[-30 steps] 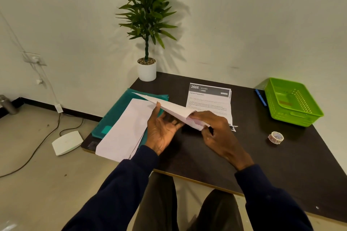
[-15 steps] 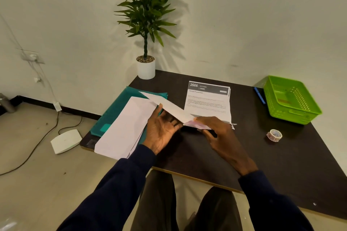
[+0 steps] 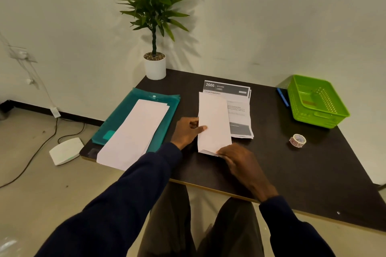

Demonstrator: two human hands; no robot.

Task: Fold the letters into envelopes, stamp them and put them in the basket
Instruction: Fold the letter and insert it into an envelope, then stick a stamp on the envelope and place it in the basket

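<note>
A white envelope lies lengthwise on the dark table, partly over a stack of printed letters. My left hand pinches its left edge with the thumb on top. At the near end of the envelope, my right hand grips the bottom corner where the flap shows. A pile of blank white envelopes rests on a teal folder to the left. The green basket stands at the far right. A roll of stamps lies in front of the basket.
A potted plant stands at the table's back left corner. A blue pen lies beside the basket. On the floor to the left are a white device and cables. The table's near edge runs above my knees.
The envelope was held up, tilted, between both hands; it has turned and come down flat over the letters. My left hand has shifted to its left edge, my right to its near end.
</note>
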